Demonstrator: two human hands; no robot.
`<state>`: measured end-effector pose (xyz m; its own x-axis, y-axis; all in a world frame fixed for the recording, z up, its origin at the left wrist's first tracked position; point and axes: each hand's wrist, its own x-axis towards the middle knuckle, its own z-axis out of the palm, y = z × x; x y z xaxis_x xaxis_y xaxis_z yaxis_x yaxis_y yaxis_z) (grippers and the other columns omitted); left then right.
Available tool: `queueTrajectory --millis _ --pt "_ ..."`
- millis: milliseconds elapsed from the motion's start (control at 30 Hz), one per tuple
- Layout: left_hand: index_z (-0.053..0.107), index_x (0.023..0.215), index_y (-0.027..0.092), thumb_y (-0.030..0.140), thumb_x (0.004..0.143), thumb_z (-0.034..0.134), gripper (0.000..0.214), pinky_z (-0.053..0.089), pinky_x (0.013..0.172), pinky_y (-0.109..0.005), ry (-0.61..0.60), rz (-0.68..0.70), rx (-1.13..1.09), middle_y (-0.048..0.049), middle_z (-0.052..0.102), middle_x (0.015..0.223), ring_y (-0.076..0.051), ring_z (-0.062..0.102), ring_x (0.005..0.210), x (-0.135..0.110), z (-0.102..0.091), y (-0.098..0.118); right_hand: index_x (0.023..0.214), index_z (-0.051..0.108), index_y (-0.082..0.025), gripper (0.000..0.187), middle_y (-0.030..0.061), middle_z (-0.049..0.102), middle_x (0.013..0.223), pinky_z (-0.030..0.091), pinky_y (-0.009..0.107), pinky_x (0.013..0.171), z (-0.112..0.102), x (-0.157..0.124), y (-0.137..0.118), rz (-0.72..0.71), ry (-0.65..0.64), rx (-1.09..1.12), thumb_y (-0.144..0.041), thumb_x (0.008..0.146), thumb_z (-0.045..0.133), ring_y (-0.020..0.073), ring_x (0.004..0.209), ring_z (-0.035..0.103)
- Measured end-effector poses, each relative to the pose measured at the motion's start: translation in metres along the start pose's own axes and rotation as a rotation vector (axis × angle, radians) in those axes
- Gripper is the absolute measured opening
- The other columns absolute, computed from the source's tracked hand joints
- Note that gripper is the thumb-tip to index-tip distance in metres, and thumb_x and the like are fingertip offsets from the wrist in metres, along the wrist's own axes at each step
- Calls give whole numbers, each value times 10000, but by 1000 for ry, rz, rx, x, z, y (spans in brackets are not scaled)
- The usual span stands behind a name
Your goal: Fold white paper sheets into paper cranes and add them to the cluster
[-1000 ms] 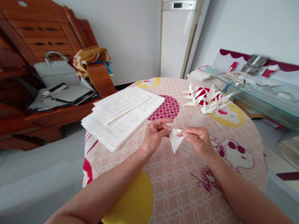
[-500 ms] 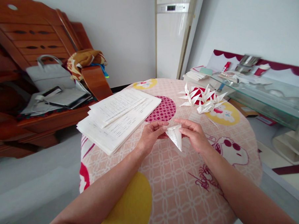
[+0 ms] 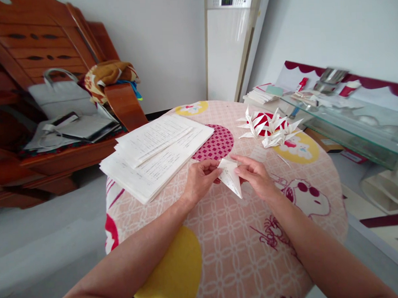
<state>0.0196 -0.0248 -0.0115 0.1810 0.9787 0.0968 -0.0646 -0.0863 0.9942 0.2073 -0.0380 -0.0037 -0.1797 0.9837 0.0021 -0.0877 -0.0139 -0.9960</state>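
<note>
Between my hands is a small white folded paper (image 3: 230, 178), kite-shaped, with faint print on it and its long point aimed toward me. My left hand (image 3: 203, 177) pinches its left edge between thumb and fingers. On the opposite edge, my right hand (image 3: 254, 175) grips the paper with the thumb on top, its index finger stretched along the upper corner. Several white folded paper cranes (image 3: 270, 127) sit together beyond my right hand. To the left lies a stack of printed sheets (image 3: 160, 157).
A patterned cloth covers the round table (image 3: 229, 244). At the right stands a glass shelf (image 3: 359, 124) with cups and papers. A wooden chair (image 3: 96, 149) at the left carries a grey bag (image 3: 63, 98) and a tablet-like device. Behind is a tall white air conditioner (image 3: 227, 51).
The folded paper has turned slightly, and its upper part now shows a raised peak. My right thumb has shifted inward over the paper. The whole view has tipped a little downward.
</note>
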Motion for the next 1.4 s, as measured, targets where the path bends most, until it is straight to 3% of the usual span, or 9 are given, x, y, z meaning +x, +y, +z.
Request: queueTrajectory --millis 100,200,400,567,667,767,1200,1400 --pt "747 946 118 268 760 724 240 534 531 -216 126 52 47 -45 725 722 -124 633 565 1 -1 1 1514 391 -191 890 -3 720 706 531 287 535 4 -2 2 68 -106 42 -329 730 789 170 576 646" --pt "739 971 121 268 735 738 279 542 544 -224 158 42 -22 -34 720 707 -127 634 563 1 -2 3 1554 309 -194 983 16 744 752 562 313 557 6 -3 4 72 -124 54 -284 707 799 184 599 675" --pt "713 962 113 266 656 793 351 551 574 -229 -14 -118 -202 -59 741 777 -145 672 625 3 -5 6 1512 405 -169 890 24 746 714 566 327 534 -1 0 6 -26 11 50 -322 723 788 177 534 662" --pt "705 921 117 242 648 797 315 525 536 -215 0 -115 -205 -48 731 740 -144 667 596 1 -3 6 1439 501 -159 807 33 750 721 566 323 525 -3 1 3 -27 68 129 -337 717 812 183 536 674" --pt "716 961 118 250 659 789 338 540 561 -226 41 -94 -206 -56 745 782 -142 667 608 1 -1 7 1157 700 -147 545 58 760 735 580 334 559 -1 1 3 38 22 181 -328 667 853 189 559 690" --pt "721 963 117 259 671 785 331 552 579 -235 67 -54 -198 -56 746 791 -140 664 615 0 -1 8 817 750 -125 309 89 761 727 588 342 568 0 0 5 76 -20 160 -356 649 866 194 560 693" --pt "701 961 119 267 674 801 338 572 596 -248 11 -130 -256 -50 744 771 -148 684 603 -3 3 9 684 776 -145 297 76 738 631 566 294 504 12 -5 8 -56 67 -16 -433 754 788 174 503 665" --pt "687 1049 113 275 660 819 441 563 607 -242 -19 -134 -284 -56 742 808 -141 677 619 -5 7 8 620 749 -143 295 71 707 563 508 266 427 16 -6 6 -39 167 -2 -418 708 805 157 435 614"
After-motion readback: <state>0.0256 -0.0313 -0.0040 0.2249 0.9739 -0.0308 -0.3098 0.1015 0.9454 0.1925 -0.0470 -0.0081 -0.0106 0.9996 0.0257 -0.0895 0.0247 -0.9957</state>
